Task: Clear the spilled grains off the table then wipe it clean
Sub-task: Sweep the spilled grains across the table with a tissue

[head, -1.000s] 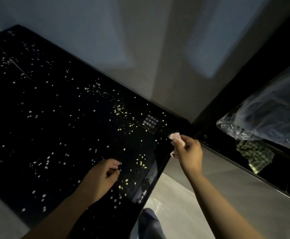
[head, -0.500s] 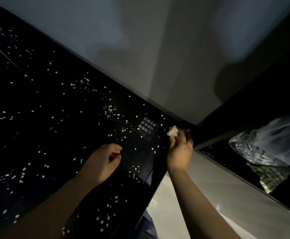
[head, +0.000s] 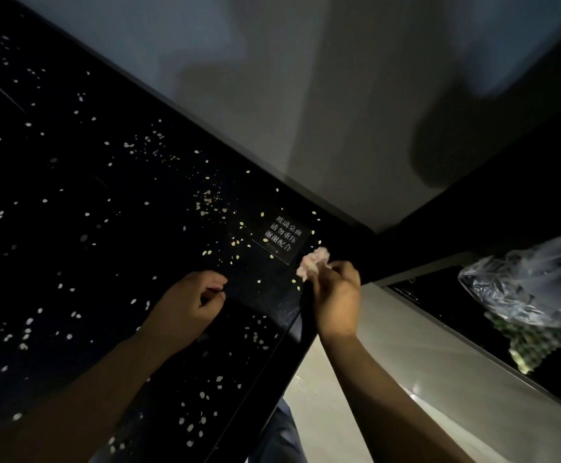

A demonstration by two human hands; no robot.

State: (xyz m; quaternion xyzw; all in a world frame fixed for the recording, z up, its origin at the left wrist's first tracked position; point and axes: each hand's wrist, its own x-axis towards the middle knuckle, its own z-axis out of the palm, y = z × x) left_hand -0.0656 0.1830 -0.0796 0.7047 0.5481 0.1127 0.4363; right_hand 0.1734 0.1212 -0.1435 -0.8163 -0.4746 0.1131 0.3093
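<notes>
Surface materials and finishes at the table [head: 112, 182].

Table top: black, smooth, high-gloss, glass-like. Grains [head: 207, 203]: small, pale, matt. Label [head: 284, 238]: clear, smooth plate, plastic-like, with white print. Wad [head: 312, 262]: pale pink, crumpled, soft, matt; paper or cloth cannot be told. Bag [head: 523, 289]: thin clear plastic film, crinkled, glossy. Wall [head: 306, 95]: smooth, matt. Floor [head: 339, 396]: pale, smooth, slight sheen.

One sign can be read: a small, clear rectangular sticker [head: 281, 238] lying flat on the glossy black glass desk [head: 72, 262], close to its far right corner. It bears three short lines of white Chinese characters: 玻璃桌面, 请勿重压, 谢谢配合. These say: glass desktop, please do not press heavily, thank you for your cooperation. In the head view the lines run slantwise, each descending toward the right.
</notes>
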